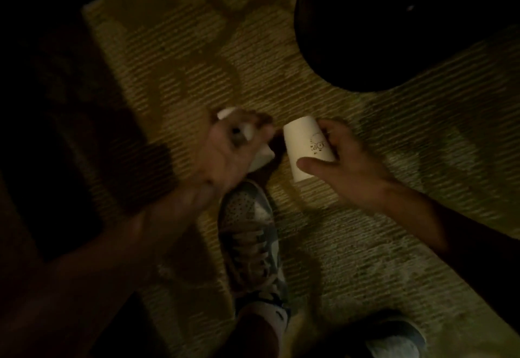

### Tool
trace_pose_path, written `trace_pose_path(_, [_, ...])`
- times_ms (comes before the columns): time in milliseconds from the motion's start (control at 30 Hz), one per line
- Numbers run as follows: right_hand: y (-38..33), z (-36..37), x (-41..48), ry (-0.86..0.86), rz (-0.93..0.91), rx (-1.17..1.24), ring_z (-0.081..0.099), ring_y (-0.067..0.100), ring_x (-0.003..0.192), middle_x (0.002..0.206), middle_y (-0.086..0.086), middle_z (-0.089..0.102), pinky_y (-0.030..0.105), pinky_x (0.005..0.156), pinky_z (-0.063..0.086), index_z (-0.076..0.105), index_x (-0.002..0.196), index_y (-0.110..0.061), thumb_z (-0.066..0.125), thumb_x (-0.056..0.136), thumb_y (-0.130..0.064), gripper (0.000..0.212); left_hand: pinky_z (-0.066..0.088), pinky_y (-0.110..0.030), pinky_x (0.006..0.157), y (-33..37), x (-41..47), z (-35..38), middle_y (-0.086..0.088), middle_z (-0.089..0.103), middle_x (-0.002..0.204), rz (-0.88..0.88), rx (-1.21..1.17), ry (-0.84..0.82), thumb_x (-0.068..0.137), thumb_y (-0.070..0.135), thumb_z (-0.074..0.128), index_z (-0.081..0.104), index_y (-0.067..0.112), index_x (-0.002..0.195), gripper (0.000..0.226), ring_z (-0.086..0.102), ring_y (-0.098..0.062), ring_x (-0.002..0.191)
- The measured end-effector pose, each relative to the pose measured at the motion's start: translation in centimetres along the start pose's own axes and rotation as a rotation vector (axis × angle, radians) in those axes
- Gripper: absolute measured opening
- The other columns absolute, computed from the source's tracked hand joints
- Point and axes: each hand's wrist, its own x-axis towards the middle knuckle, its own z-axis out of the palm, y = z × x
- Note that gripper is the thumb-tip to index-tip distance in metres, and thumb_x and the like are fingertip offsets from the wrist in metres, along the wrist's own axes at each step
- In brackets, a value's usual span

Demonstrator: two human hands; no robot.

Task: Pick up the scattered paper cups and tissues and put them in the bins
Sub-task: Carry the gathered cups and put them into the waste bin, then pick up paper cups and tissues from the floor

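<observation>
The scene is dim. My right hand (347, 161) grips a white paper cup (302, 146) with a small dark drawing on its side; thumb below, fingers over the top, cup tilted with its base pointing up-left. My left hand (228, 152) is blurred and curls round white stuff (254, 132), a tissue or a second cup, which sticks out above and below the fingers. Both hands hover just over a ribbed yellowish carpet (180, 71).
A large dark round shape (394, 26), perhaps a bin, sits at the upper right. My shoe (250, 234) is below the hands, a second shoe (394, 338) at the lower right. Dark furniture or floor (50, 132) fills the left side.
</observation>
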Motion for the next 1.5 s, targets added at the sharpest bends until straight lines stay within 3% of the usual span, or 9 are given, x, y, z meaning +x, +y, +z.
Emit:
trace_pose_path(100, [0.7, -1.8, -0.8, 0.053, -0.017, 0.056, 0.057, -0.01, 0.093, 0.107, -0.025, 0.053, 0.011, 0.064, 0.046, 0.037, 0.12, -0.047, 0.074, 0.078, -0.038, 0.057, 0.043, -0.003, 0.076, 0.9, -0.7, 3.4, 0.001, 0.052, 0.127, 0.102, -0.041, -0.084, 0.085, 0.031, 0.076, 0.059, 0.035, 0.111, 0.031, 0.054, 0.002, 0.102])
trace_pose_path(233, [0.4, -5.3, -3.0, 0.145, -0.207, 0.056, 0.055, -0.019, 0.093, 0.104, -0.026, 0.06, 0.003, 0.063, 0.046, 0.045, 0.108, -0.047, 0.078, 0.067, -0.047, 0.052, 0.047, -0.003, 0.069, 3.6, -1.3, 5.0, 0.045, 0.057, 0.099, 0.144, -0.297, -0.129, 0.076, 0.03, 0.081, 0.043, 0.042, 0.126, 0.064, 0.057, 0.019, 0.094])
trace_pose_path(533, [-5.3, -9.5, -8.2, 0.222, -0.823, 0.204, 0.065, 0.004, 0.108, 0.122, -0.017, 0.064, 0.019, 0.076, 0.056, 0.05, 0.123, -0.047, 0.072, 0.077, -0.051, 0.051, 0.055, -0.018, 0.069, 13.5, -6.1, -1.3, 0.009, 0.068, 0.112, 0.557, -0.214, -0.152, 0.082, 0.029, 0.075, 0.052, 0.022, 0.132, 0.056, 0.07, -0.009, 0.096])
trace_pose_path(700, [-10.9, -12.6, -10.1, 0.415, -1.013, 0.213, 0.061, 0.001, 0.112, 0.123, -0.019, 0.062, 0.016, 0.083, 0.053, 0.051, 0.124, -0.048, 0.066, 0.083, -0.056, 0.044, 0.055, -0.019, 0.076, 21.3, -7.0, -4.5, 0.012, 0.065, 0.118, 0.828, -0.108, 0.048, 0.089, 0.041, 0.064, 0.053, 0.039, 0.128, 0.04, 0.066, -0.006, 0.106])
trace_pose_path(800, [-13.8, -15.3, -9.5, 0.638, -1.001, 0.045, 0.055, -0.003, 0.116, 0.126, -0.02, 0.058, 0.021, 0.091, 0.05, 0.049, 0.133, -0.041, 0.061, 0.085, -0.057, 0.052, 0.054, -0.019, 0.082, 25.2, -4.9, -5.5, 0.014, 0.054, 0.129, 0.927, 0.064, 0.178, 0.092, 0.047, 0.056, 0.045, 0.046, 0.132, 0.042, 0.058, -0.002, 0.114])
trace_pose_path(1033, [-14.2, -18.4, -5.6, 0.783, -0.685, -0.368, 0.042, 0.012, 0.127, 0.121, -0.014, 0.051, 0.045, 0.107, 0.035, 0.05, 0.129, -0.03, 0.063, 0.082, -0.059, 0.056, 0.035, -0.011, 0.079, 27.8, 3.4, -3.8, 0.006, 0.034, 0.128, 0.86, 0.406, 0.169, 0.095, 0.048, 0.056, 0.038, 0.038, 0.144, 0.054, 0.038, -0.011, 0.116])
trace_pose_path(1200, [-13.4, -19.0, -4.3, 0.808, -0.642, -0.566, 0.033, 0.019, 0.13, 0.127, 0.007, 0.054, 0.039, 0.099, 0.028, 0.066, 0.112, -0.015, 0.051, 0.082, -0.063, 0.059, 0.047, -0.032, 0.093, 26.8, 5.9, -2.3, 0.0, 0.043, 0.141, 0.795, 0.562, 0.051, 0.093, 0.049, 0.059, 0.04, 0.036, 0.143, 0.055, 0.048, -0.019, 0.122])
trace_pose_path(1400, [-12.3, -19.0, -4.3, 0.742, -0.715, -0.59, 0.021, 0.009, 0.135, 0.133, 0.002, 0.045, 0.025, 0.102, 0.019, 0.071, 0.114, -0.015, 0.048, 0.094, -0.054, 0.05, 0.036, -0.011, 0.07, 27.4, 5.4, -2.4, 0.015, 0.057, 0.118, 0.74, 0.809, 0.014, 0.095, 0.031, 0.06, 0.06, 0.035, 0.127, 0.032, 0.052, -0.005, 0.105])
trace_pose_path(1500, [-10.5, -18.1, -6.4, 0.895, -0.808, -0.403, 0.034, 0.006, 0.114, 0.112, -0.006, 0.043, 0.002, 0.089, 0.022, 0.066, 0.109, -0.019, 0.057, 0.09, -0.05, 0.037, 0.036, -0.007, 0.059, 29.3, 3.0, -2.2, 0.019, 0.064, 0.087, 0.881, 0.731, 0.185, 0.091, 0.035, 0.063, 0.066, 0.034, 0.092, 0.003, 0.059, 0.006, 0.082])
